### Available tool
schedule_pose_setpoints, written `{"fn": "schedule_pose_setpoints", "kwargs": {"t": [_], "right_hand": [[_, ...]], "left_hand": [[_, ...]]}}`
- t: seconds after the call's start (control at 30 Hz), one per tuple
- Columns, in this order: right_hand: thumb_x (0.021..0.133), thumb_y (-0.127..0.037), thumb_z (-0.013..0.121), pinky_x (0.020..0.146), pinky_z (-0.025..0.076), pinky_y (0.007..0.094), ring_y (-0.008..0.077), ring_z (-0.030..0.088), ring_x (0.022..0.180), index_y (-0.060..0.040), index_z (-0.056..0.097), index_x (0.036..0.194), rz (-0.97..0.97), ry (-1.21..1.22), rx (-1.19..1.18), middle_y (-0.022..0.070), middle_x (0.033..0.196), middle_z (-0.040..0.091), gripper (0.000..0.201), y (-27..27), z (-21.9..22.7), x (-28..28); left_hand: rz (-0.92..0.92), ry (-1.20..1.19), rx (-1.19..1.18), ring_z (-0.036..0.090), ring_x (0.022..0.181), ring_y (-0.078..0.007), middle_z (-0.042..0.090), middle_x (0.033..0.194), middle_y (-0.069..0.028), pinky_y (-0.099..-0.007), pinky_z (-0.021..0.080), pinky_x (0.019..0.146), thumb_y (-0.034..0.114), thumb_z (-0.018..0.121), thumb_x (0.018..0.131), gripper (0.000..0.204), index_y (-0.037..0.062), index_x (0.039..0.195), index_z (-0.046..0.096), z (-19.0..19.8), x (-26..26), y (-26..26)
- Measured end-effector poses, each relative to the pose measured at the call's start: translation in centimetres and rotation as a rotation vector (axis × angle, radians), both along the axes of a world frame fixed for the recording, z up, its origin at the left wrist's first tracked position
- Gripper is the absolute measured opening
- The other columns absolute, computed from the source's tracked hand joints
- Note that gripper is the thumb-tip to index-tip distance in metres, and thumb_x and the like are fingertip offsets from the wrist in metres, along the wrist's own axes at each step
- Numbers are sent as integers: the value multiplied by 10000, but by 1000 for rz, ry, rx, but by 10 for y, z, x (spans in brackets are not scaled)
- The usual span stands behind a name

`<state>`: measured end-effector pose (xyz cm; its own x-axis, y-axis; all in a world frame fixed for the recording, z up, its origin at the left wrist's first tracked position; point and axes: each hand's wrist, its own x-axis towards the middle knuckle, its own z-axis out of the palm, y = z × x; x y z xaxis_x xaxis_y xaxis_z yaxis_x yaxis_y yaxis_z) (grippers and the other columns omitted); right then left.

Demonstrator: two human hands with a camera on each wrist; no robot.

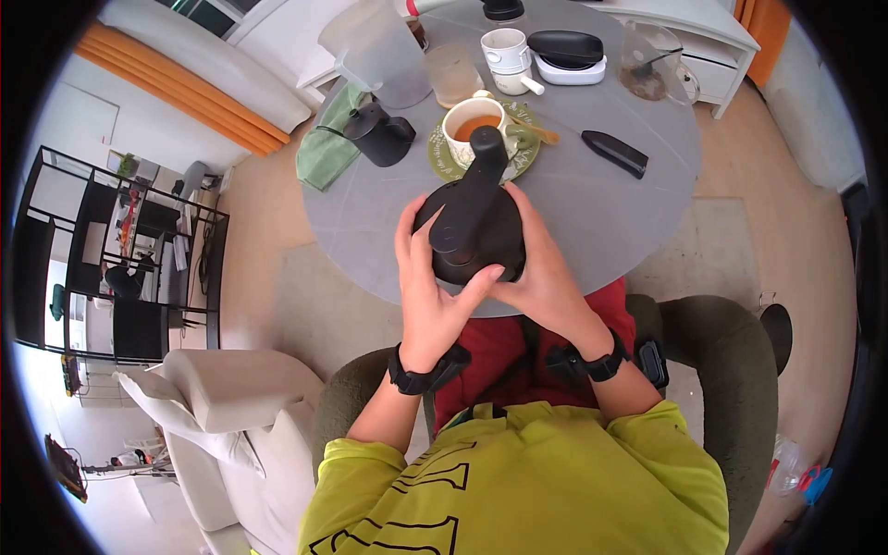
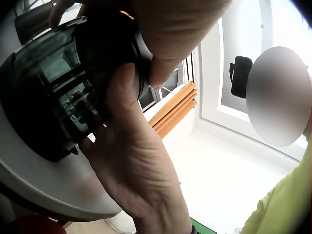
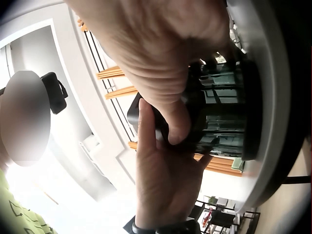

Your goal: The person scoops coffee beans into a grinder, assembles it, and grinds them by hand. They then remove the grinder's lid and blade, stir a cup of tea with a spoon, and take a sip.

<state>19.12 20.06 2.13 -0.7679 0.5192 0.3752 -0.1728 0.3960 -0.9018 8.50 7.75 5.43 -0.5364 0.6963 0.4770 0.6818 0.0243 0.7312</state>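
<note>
Both hands hold a black hand-crank grinder [image 1: 490, 252] near the table's front edge. My left hand [image 1: 430, 301] wraps its left side, thumb across the near side. My right hand [image 1: 552, 282] grips the right side, its thumb meeting the left one at the front. On top, the crank arm [image 1: 474, 190] points away from me, ending in a round knob. The left wrist view shows the grinder's dark, shiny, see-through wall [image 2: 68, 92]; in the right wrist view, the thumbs press near its upper part. Just beyond stands a cup [image 1: 460, 148] of orange-brown drink on a green saucer [image 1: 444, 165].
Left on the grey table [image 1: 361, 231] are a black pitcher [image 1: 379, 137], a green cloth [image 1: 324, 157] and a large clear jug [image 1: 393, 69]. Farther back stand white cups [image 1: 507, 60] and a black-and-white case [image 1: 567, 60]. A glass jug [image 1: 643, 74] and a slim black object [image 1: 615, 153] lie right.
</note>
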Motion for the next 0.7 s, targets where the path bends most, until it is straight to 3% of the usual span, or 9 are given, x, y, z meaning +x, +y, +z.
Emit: {"fn": "schedule_pose_setpoints", "kwargs": {"t": [0.1, 0.17, 0.3, 0.53, 0.7], "right_hand": [[705, -234, 858, 1093, 375, 439, 392, 413, 1349, -10, 218, 1508, -6, 8, 16, 234, 1474, 374, 1050, 1, 1, 1], [700, -240, 861, 1091, 377, 440, 396, 414, 1347, -12, 221, 1506, 2, 0, 22, 235, 1473, 375, 1054, 3, 1, 2], [688, -239, 868, 1091, 379, 444, 403, 412, 1344, -17, 225, 1503, 16, 28, 44, 237, 1470, 375, 1061, 4, 1, 3], [673, -192, 863, 1078, 396, 441, 404, 424, 1336, -23, 242, 1497, -21, 65, 69, 227, 1461, 391, 1046, 3, -5, -1], [680, -185, 855, 1069, 408, 438, 404, 433, 1331, -31, 259, 1494, -24, 74, 53, 223, 1466, 391, 1021, -5, 4, -2]], "left_hand": [[5, 39, -27, 371, 1384, -371, 402, 1442, -214, -458, 411, 1053, 210, 854, 709, 729, 17, 1319, 505, 4, -3, -2], [-103, -175, -29, 375, 1388, -364, 410, 1454, -209, -446, 404, 1064, 200, 853, 706, 716, 17, 1310, 515, 10, -12, -6], [-246, -126, -133, 388, 1382, -369, 400, 1471, -213, -456, 370, 1088, 230, 860, 698, 733, 23, 1315, 522, 12, -42, -14], [-193, -118, -53, 374, 1393, -369, 371, 1491, -216, -471, 367, 1095, 243, 887, 655, 807, 41, 1339, 509, 6, -26, -10], [-179, 22, -106, 374, 1399, -369, 355, 1502, -221, -473, 375, 1097, 209, 912, 604, 877, 52, 1362, 498, 16, -29, -16]]}}
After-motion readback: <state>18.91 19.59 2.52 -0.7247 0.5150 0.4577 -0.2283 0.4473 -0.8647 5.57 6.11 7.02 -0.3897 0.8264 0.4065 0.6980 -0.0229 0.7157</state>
